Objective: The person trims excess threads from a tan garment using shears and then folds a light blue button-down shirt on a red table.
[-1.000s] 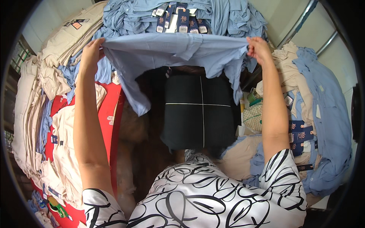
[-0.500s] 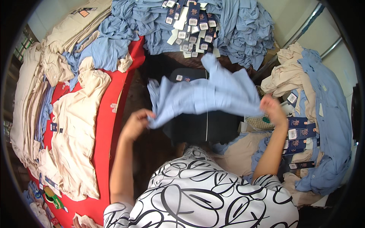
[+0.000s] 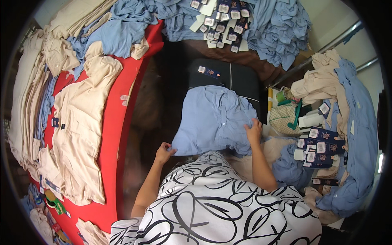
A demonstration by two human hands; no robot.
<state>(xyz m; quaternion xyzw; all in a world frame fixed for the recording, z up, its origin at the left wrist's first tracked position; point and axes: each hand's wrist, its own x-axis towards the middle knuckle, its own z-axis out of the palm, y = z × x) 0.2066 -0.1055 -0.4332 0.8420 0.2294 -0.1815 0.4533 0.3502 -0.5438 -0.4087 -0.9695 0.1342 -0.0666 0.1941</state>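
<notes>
A light blue shirt [image 3: 208,118] lies spread in front of me over a black padded board [image 3: 241,73], its button placket facing up. My left hand [image 3: 165,153] pinches the shirt's near left corner between thumb and fingers. At the shirt's right edge is my right hand [image 3: 253,130], its fingers curled onto the bunched cloth. Beyond the shirt, on the board's far part, rests a dark blue hang tag [image 3: 209,72]. The shirt covers the near part of the board.
Left stands a red-covered table [image 3: 110,163] with a cream shirt [image 3: 79,134] laid on it. Blue shirts [image 3: 277,28] and several hang tags [image 3: 222,24] are piled at the back. To the right are a checked bag [image 3: 283,118], more tags [image 3: 320,147] and a blue shirt stack [image 3: 359,134].
The blue shirt, held up in the air and blurred before, has come down flat over the board. Both hands have lowered and moved closer together, and the head view has shifted slightly.
</notes>
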